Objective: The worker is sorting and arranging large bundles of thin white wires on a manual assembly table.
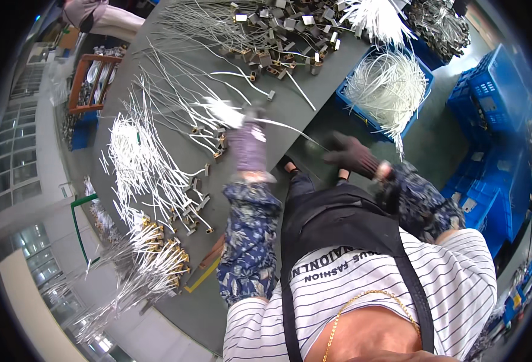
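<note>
A factory assembly floor: a long grey bench [290, 108] is heaped with white wire leads [151, 163] and small metal parts [284, 30], blue plastic crates [489, 90] stand stacked alongside, and tall industrial windows [15, 157] line the wall.

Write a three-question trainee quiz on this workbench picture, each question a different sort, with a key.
1. True or false: both hands wear gloves.
2. What does the left hand grip? A) a white wire B) a hammer C) a cup
3. Fill in: the loose white wires right of the table lie in a ____ crate.

Key:
1. True; the right hand has a dark glove, the left a purple and white one.
2. A; the white wire runs from it toward the right hand.
3. Blue.
</note>
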Demonstrator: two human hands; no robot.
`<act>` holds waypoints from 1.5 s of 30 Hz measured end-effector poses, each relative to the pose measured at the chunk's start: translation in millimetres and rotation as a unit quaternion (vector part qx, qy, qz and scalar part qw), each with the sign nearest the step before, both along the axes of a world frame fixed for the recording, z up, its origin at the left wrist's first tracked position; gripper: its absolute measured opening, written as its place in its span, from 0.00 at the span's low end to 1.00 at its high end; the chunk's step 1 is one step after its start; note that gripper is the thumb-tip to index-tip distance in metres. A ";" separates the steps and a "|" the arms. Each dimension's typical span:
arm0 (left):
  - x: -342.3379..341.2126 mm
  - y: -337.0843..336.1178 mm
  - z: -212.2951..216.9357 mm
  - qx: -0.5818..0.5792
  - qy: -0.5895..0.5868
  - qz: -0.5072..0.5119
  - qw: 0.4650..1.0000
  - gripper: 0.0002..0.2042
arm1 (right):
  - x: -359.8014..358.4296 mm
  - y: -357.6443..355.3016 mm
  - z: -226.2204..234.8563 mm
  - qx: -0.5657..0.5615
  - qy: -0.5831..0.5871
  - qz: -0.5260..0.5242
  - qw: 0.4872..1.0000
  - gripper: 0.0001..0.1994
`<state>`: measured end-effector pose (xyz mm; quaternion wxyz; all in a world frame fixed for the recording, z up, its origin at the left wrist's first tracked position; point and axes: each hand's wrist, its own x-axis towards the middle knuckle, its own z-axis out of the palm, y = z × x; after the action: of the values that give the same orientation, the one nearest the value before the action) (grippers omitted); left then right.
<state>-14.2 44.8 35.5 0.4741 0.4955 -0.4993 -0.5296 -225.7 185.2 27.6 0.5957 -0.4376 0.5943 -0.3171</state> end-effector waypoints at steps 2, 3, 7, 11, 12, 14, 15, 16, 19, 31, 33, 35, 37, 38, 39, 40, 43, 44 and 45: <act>-18.4 9.8 -6.3 0.069 -0.026 -0.007 0.997 0.11 | 25.1 -55.6 49.8 -0.026 -0.041 -0.026 0.998 0.30; -26.7 8.7 -8.0 0.074 -0.055 0.007 0.996 0.11 | 33.5 -74.1 50.7 -0.032 -0.092 -0.033 0.995 0.31; 40.7 -55.0 35.4 0.207 -0.134 -0.006 0.969 0.14 | 45.7 -112.9 53.0 -0.090 0.062 0.006 0.994 0.32; 84.0 -91.6 23.9 0.175 -0.336 0.002 0.925 0.16 | 17.6 -161.3 33.5 -0.241 0.225 -0.100 0.939 0.29; 72.1 -85.7 27.9 0.199 -0.265 -0.013 0.943 0.16 | 11.7 -176.2 37.0 -0.241 0.230 -0.108 0.937 0.29; 67.9 -77.7 5.5 0.229 -0.134 -0.040 0.963 0.15 | 16.1 -210.6 45.0 -0.336 0.381 -0.082 0.857 0.26; 86.4 -86.5 -8.9 0.336 0.180 -0.216 0.899 0.18 | 8.7 -222.6 38.8 -0.339 0.381 -0.084 0.856 0.26; 99.5 -84.9 -42.2 0.315 0.378 -0.282 0.824 0.20 | 14.4 -236.7 31.6 -0.346 0.365 -0.016 0.864 0.24; 44.7 -56.3 -37.2 0.278 0.452 -0.213 0.820 0.20 | 9.4 -220.3 59.5 -0.111 0.203 0.012 0.973 0.18; -83.3 -25.4 -37.6 0.338 0.386 -0.018 0.858 0.13 | -60.2 113.9 0.1 0.195 -0.186 -0.212 0.939 0.06; -93.1 -18.8 -33.1 0.329 0.342 -0.038 0.879 0.13 | -88.3 197.6 -32.1 0.279 -0.014 -0.150 0.948 0.07; -95.5 -15.0 -24.0 0.296 0.249 -0.001 0.922 0.12 | -110.0 251.5 -42.6 0.321 0.054 -0.118 0.938 0.08; -85.4 -24.0 -27.2 0.287 0.348 0.039 0.892 0.10 | -114.0 284.9 -41.0 0.348 0.059 -0.135 0.926 0.10; -79.3 -30.0 -19.9 0.262 0.341 0.033 0.902 0.10 | -112.5 286.8 -39.1 0.349 0.055 -0.136 0.926 0.10; -77.7 -36.3 -7.7 0.236 0.334 0.026 0.912 0.11 | -115.5 284.9 -39.1 0.377 0.057 -0.144 0.913 0.10; -77.3 -41.5 5.0 0.220 0.325 0.033 0.919 0.11 | -118.4 282.2 -38.4 0.405 0.059 -0.152 0.900 0.11; -60.3 -55.1 34.6 0.174 0.245 0.048 0.953 0.13 | -117.0 259.5 -37.6 0.393 0.069 -0.141 0.906 0.10; -60.0 -58.6 40.9 0.165 0.228 0.057 0.958 0.12 | -118.1 258.2 -40.6 0.389 0.067 -0.142 0.908 0.10; -59.9 -61.3 45.2 0.156 0.211 0.065 0.963 0.12 | -119.4 257.3 -44.1 0.381 0.070 -0.141 0.911 0.09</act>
<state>-74.1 -16.6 80.7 0.5193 0.4717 -0.2653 -0.6614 -345.1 442.4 -16.5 0.6230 -0.1101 0.7658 -0.1153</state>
